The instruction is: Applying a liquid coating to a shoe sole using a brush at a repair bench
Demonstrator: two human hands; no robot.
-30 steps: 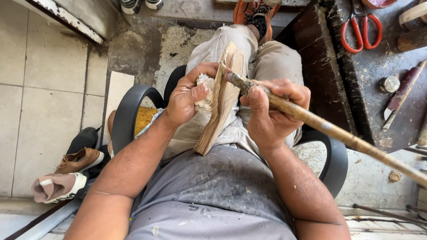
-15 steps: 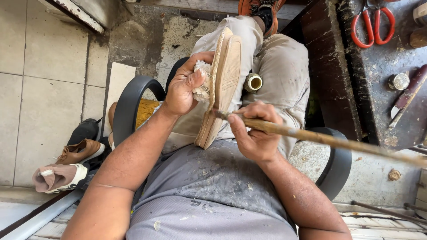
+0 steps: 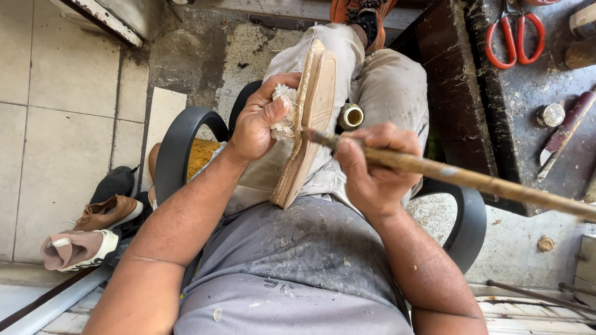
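Shoes on floor: a brown shoe (image 3: pixel 105 212) and a pink shoe (image 3: pixel 76 248) lie side by side on the tiles, well away from the hands.
Chair: the black round chair arm (image 3: pixel 177 149) curves beside the person's left arm.
Left hand: the left hand (image 3: pixel 264 118) is closed tight on the upper side of the flat tan shoe with a rope edge (image 3: pixel 310 118). I think it grips there to keep the sole turned out toward the tool.
Shoe place: it stands on its edge on the lap, against the leg.
Shoe direction: its long way runs from the belly up toward the knee, one end near the belly.
Small tin: a little round open tin (image 3: pixel 351 115) sits on the thigh, just beside the shoe, likely close for dipping.
Right hand: the right hand (image 3: pixel 372 170) is wrapped around a long wooden stick (image 3: pixel 472 180).
Stick tip: it touches the sole's edge.
Bench: red-handled scissors (image 3: pixel 514 36) lie on the dark workbench (image 3: pixel 496 111).
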